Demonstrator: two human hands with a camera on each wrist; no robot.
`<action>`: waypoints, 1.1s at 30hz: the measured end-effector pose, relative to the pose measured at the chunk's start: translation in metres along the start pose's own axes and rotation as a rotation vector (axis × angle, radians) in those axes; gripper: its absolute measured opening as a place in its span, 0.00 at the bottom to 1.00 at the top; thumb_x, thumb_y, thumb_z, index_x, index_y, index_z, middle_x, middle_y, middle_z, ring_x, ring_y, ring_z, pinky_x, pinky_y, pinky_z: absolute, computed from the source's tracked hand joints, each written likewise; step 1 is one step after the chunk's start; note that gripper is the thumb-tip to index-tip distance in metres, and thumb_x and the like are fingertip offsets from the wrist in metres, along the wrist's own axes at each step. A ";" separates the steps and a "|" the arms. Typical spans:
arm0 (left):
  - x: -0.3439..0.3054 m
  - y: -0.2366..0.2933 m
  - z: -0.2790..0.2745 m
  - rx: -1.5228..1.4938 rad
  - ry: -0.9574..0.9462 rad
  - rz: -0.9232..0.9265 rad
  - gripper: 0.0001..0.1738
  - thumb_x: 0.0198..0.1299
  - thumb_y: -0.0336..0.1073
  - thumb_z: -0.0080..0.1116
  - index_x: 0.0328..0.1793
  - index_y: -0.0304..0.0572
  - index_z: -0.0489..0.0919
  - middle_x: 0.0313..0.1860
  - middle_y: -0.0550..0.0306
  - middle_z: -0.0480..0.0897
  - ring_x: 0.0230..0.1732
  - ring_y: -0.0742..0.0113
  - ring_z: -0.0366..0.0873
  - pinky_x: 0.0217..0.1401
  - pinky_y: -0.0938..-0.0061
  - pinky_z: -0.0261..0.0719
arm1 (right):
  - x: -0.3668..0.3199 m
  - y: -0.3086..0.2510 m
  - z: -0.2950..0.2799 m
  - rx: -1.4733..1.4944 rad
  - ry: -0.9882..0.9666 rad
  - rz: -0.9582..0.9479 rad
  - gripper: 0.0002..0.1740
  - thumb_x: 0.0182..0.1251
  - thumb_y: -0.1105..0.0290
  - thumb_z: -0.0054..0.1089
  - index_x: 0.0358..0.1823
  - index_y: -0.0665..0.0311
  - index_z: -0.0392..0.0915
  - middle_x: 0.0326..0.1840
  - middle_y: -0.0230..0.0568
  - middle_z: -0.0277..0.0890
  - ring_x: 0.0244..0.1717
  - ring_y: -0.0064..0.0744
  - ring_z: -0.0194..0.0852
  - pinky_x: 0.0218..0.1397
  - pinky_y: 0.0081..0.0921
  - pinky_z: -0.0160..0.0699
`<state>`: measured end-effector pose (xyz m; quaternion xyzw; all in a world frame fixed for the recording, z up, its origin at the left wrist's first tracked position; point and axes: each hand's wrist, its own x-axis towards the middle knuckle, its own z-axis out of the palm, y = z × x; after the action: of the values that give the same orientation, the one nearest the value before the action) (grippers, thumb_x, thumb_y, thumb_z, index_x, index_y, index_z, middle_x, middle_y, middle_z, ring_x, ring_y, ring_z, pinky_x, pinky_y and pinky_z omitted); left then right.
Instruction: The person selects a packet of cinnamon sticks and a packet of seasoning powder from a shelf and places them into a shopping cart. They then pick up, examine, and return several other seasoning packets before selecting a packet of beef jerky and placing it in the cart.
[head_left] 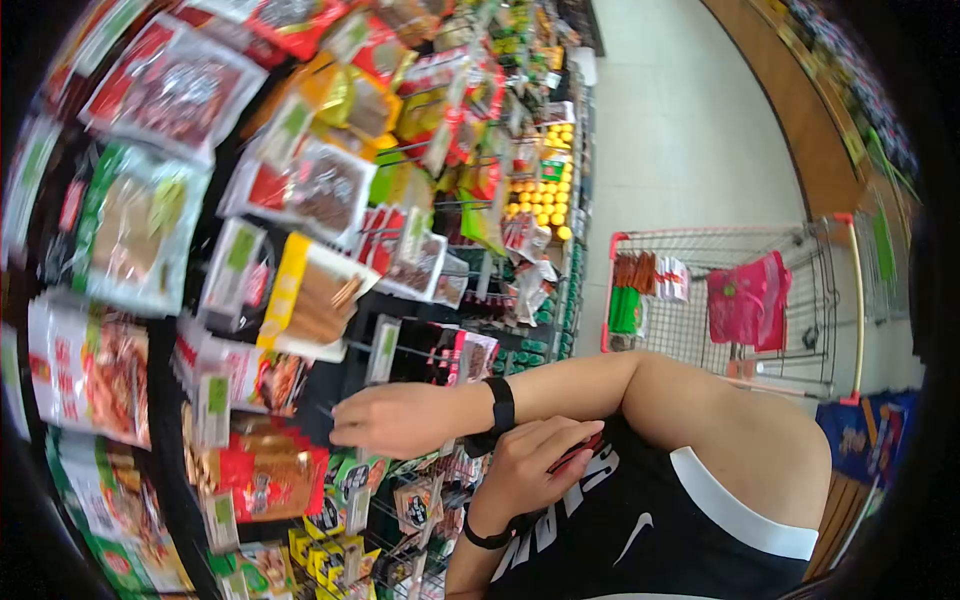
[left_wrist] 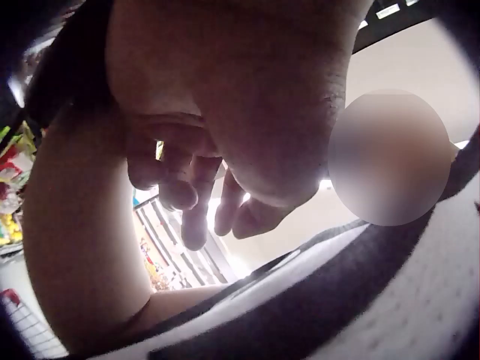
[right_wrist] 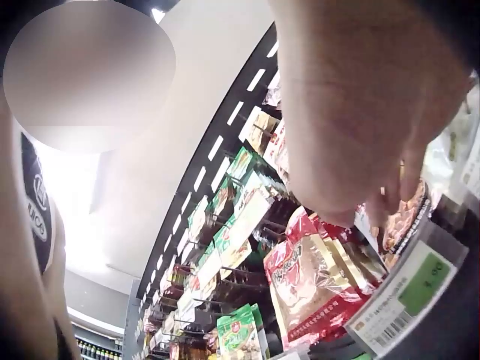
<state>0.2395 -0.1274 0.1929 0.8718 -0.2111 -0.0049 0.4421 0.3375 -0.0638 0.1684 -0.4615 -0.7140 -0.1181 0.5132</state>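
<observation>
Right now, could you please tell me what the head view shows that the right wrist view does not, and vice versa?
Only the head view shows the shopping cart with a pink bag in it, the pale floor, and the left hand in front of the black shirt.

Only the right wrist view shows the pale ceiling and, at lower left, a row of dark bottles.

Both show the right hand near hanging packets, green-marked price labels, and part of the black shirt.
</observation>
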 end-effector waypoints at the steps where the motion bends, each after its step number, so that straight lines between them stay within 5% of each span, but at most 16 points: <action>1: 0.005 -0.002 0.004 -0.036 -0.055 0.004 0.22 0.56 0.25 0.68 0.59 0.39 0.84 0.44 0.50 0.86 0.42 0.52 0.87 0.45 0.64 0.85 | -0.008 -0.002 -0.004 0.022 0.166 -0.055 0.25 0.59 0.71 0.64 0.59 0.69 0.73 0.48 0.49 0.75 0.55 0.51 0.76 0.61 0.43 0.78; 3: 0.015 -0.007 0.014 -0.109 -0.155 0.002 0.21 0.57 0.27 0.67 0.59 0.40 0.84 0.45 0.50 0.87 0.43 0.52 0.87 0.47 0.64 0.85 | -0.029 -0.006 -0.022 0.079 0.204 0.128 0.25 0.62 0.73 0.63 0.61 0.69 0.73 0.56 0.51 0.74 0.57 0.52 0.73 0.67 0.43 0.73; 7: 0.047 -0.009 0.029 -0.105 -0.437 0.020 0.25 0.64 0.34 0.64 0.68 0.42 0.78 0.55 0.48 0.84 0.53 0.49 0.84 0.58 0.60 0.81 | -0.081 0.003 -0.058 0.017 0.475 0.324 0.23 0.61 0.75 0.63 0.59 0.67 0.73 0.53 0.49 0.74 0.55 0.52 0.74 0.60 0.42 0.76; 13: 0.077 -0.040 0.058 -0.305 -0.793 0.032 0.39 0.73 0.63 0.45 0.81 0.45 0.65 0.68 0.42 0.77 0.64 0.38 0.76 0.72 0.52 0.69 | -0.227 0.034 -0.114 0.060 0.617 0.861 0.23 0.62 0.72 0.65 0.58 0.69 0.71 0.49 0.50 0.74 0.50 0.47 0.77 0.56 0.41 0.77; 14: 0.079 -0.048 0.065 -0.382 -0.859 -0.001 0.55 0.64 0.79 0.40 0.83 0.42 0.61 0.71 0.39 0.74 0.67 0.35 0.73 0.74 0.52 0.67 | -0.261 0.037 -0.124 0.011 0.541 0.951 0.23 0.63 0.71 0.65 0.57 0.68 0.71 0.49 0.51 0.74 0.51 0.49 0.77 0.56 0.43 0.77; 20: 0.126 -0.044 0.082 -0.664 -1.012 -0.039 0.84 0.34 0.89 0.58 0.86 0.33 0.47 0.80 0.31 0.62 0.79 0.37 0.62 0.79 0.54 0.60 | -0.510 0.051 -0.143 -0.249 -0.218 1.667 0.27 0.59 0.66 0.64 0.58 0.71 0.73 0.55 0.63 0.76 0.57 0.59 0.77 0.61 0.49 0.78; 25: 0.164 -0.041 0.089 -0.767 -0.975 0.127 0.86 0.31 0.83 0.70 0.86 0.29 0.46 0.83 0.30 0.53 0.82 0.36 0.55 0.80 0.53 0.58 | -0.649 0.035 -0.126 -0.293 -0.383 2.110 0.28 0.59 0.64 0.65 0.60 0.68 0.75 0.63 0.66 0.73 0.64 0.61 0.75 0.62 0.48 0.81; 27: 0.172 -0.042 0.092 -0.778 -0.980 0.139 0.86 0.32 0.83 0.72 0.85 0.27 0.48 0.83 0.30 0.53 0.82 0.36 0.54 0.80 0.52 0.59 | -0.679 0.036 -0.120 -0.122 -0.444 2.362 0.33 0.58 0.62 0.69 0.65 0.64 0.73 0.71 0.67 0.64 0.71 0.62 0.68 0.66 0.49 0.79; 30: 0.177 -0.044 0.097 -0.787 -0.983 0.099 0.87 0.30 0.82 0.73 0.85 0.26 0.48 0.82 0.30 0.54 0.82 0.36 0.55 0.79 0.53 0.60 | -0.676 0.042 -0.120 -0.146 -0.600 2.484 0.35 0.54 0.67 0.75 0.66 0.59 0.75 0.74 0.58 0.57 0.65 0.57 0.75 0.59 0.45 0.85; 33: 0.177 -0.046 0.102 -0.805 -0.980 0.083 0.87 0.29 0.82 0.74 0.85 0.26 0.48 0.82 0.30 0.55 0.81 0.37 0.56 0.79 0.53 0.61 | -0.653 0.048 -0.122 -0.198 -0.508 2.391 0.42 0.57 0.72 0.64 0.76 0.51 0.66 0.86 0.65 0.38 0.75 0.60 0.64 0.68 0.49 0.79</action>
<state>0.3978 -0.2479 0.1262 0.5251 -0.4043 -0.4649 0.5871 0.4820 -0.4675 -0.3419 -0.8730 0.0915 0.4668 0.1076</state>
